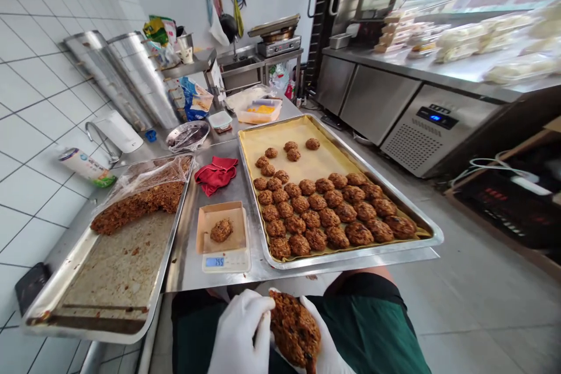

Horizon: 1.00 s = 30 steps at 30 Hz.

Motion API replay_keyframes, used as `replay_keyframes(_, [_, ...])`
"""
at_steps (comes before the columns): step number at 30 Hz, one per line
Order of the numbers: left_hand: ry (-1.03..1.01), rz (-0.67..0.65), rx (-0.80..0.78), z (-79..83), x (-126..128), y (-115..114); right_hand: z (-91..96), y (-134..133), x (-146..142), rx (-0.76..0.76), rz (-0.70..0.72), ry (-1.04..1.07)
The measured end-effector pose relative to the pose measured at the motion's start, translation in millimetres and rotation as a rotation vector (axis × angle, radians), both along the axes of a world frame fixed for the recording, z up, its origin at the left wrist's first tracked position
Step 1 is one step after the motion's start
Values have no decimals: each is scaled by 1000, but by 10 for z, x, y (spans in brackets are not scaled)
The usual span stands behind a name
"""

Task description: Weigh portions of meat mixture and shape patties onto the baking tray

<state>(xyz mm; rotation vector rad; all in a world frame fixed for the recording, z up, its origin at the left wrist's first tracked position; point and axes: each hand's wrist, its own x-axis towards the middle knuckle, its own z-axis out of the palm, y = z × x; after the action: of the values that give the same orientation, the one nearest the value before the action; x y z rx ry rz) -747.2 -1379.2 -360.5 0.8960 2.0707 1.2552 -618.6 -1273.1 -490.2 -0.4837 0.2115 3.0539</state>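
Both my hands wear white gloves and sit low at the frame's bottom, below the counter edge. My right hand (326,347) cups a large lump of brown oat dough (294,330). My left hand (239,333) curls its fingers against the lump's left side, pinching at it. On the counter above, a small dough piece (221,229) rests on a paper-lined digital scale (223,236). To the right, a parchment-lined baking tray (421,219) carries several rows of shaped dough balls (324,213). At left, a metal tray (109,280) holds a dough slab (135,204) under plastic film.
A red cloth (215,174) lies between the trays. Behind are a metal bowl (188,135), plastic containers (258,110), a paper roll (119,131), a can (85,166) and a sink. Steel refrigerated counters (394,105) line the right side across a tiled aisle.
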Motion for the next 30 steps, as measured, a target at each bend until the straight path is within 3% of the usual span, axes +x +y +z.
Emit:
replay_keyframes(3, [-94, 75, 50, -147, 114, -10, -92, -11, 11, 6, 10, -15])
replay_keyframes(6, [-72, 121, 71, -64, -52, -75, -108, 26, 28, 20, 50, 27])
replay_keyframes(12, [391, 249, -58, 182, -990, -199, -27, 53, 4, 22, 55, 67])
replay_keyframes(16, [569, 58, -181, 139, -1442, -47, -44, 43, 11, 14, 52, 69])
replay_keyframes(19, [656, -42, -228, 78, -1522, 149, -57, 55, 38, 14, 46, 86])
replay_keyframes(22, [697, -61, -314, 36, -1505, 296, -21, 81, 56, 17, 37, 132])
replay_keyframes(30, [727, -49, -396, -43, -1507, 401, 53, 110, 57, 34, 17, 179])
